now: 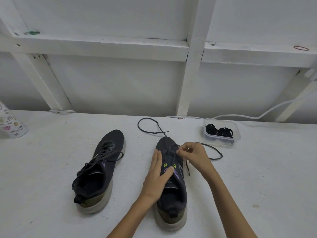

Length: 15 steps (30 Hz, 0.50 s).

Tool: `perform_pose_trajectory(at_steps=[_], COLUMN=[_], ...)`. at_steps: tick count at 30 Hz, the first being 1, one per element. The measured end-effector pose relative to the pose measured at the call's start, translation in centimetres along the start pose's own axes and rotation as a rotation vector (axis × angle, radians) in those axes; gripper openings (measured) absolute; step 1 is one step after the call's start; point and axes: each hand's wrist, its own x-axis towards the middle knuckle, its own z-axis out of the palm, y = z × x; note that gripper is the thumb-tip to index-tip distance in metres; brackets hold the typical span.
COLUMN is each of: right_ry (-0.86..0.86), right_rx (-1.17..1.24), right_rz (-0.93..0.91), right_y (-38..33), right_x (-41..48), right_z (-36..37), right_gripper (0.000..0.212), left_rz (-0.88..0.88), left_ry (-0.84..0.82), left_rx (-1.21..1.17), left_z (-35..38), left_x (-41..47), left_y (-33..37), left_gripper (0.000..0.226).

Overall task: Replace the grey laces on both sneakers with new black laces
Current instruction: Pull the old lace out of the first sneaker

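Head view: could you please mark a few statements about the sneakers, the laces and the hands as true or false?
1. The left sneaker is still fully laced. True.
2. The black laces lie loose on the table. False: they sit in a clear plastic container behind and to the right of the sneakers.
3. The right hand pinches the grey lace of the right sneaker. True.
4. The left hand is lifted clear of the sneakers. False: it rests on the right sneaker with its fingers straight.
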Motion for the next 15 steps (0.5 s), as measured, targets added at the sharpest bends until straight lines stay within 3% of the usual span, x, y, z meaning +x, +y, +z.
perform_pose_trajectory(at_steps=[4, 11, 15], right_ry=[0.143, -0.093, -0.059], right_rx=[0.186, 0.081, 0.122], right_rz=[0.015, 0.077, 0.055], right_y=[-0.6, -0.1, -0.2], right_x=[0.2, -0.7, -1.0], right_z=[-0.5, -0.7, -0.6], right_gripper=[0.009, 0.019, 0.010], left_rz=[-0.007, -0.009, -0.014], left_ry=[0.001, 0.012, 0.012], left_rx=[0.001, 0.001, -0.003], left_z=[0.0, 0.0, 0.0], left_x=[-0.2, -0.3, -0.3], left_y=[0.0, 0.2, 0.2], left_gripper=[0.074, 0.074, 0.074])
